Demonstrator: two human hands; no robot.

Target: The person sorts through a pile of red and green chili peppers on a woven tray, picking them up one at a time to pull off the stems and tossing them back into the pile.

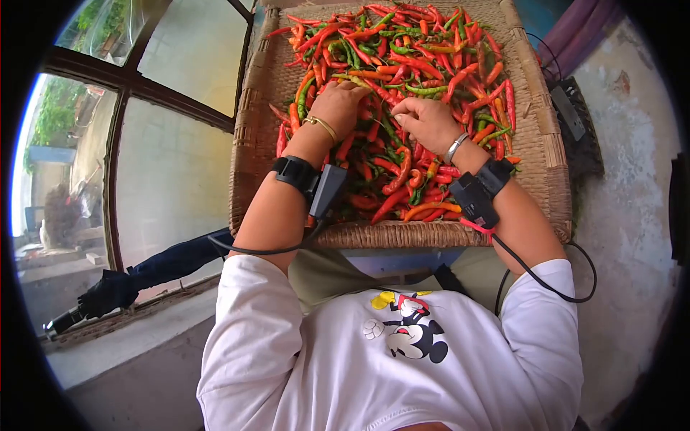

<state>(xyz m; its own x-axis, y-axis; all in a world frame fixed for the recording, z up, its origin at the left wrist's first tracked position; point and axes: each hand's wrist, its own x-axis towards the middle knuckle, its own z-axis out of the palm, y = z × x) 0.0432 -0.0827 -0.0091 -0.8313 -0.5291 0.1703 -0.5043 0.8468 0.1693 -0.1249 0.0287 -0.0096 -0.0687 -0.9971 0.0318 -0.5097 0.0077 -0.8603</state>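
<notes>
A large heap of chili peppers (402,174), mostly red with some green and orange, lies in a woven tray (533,122). My left hand (338,108) reaches into the left part of the heap. Its fingers are bent together over the peppers, and what is under the fingertips is hidden. To its right, my right hand (429,122) has thumb and forefinger pinched at the end of a red chili pepper (381,93). That pepper lies in the gap between both hands. Its green stem, if any, is too small to tell.
A framed window (180,144) stands close on the left, with a folded dark umbrella (172,264) on its sill. Cables run from the wrist devices (474,201) along both arms. A dark object (575,118) sits right of the tray, near a pale wall (625,144).
</notes>
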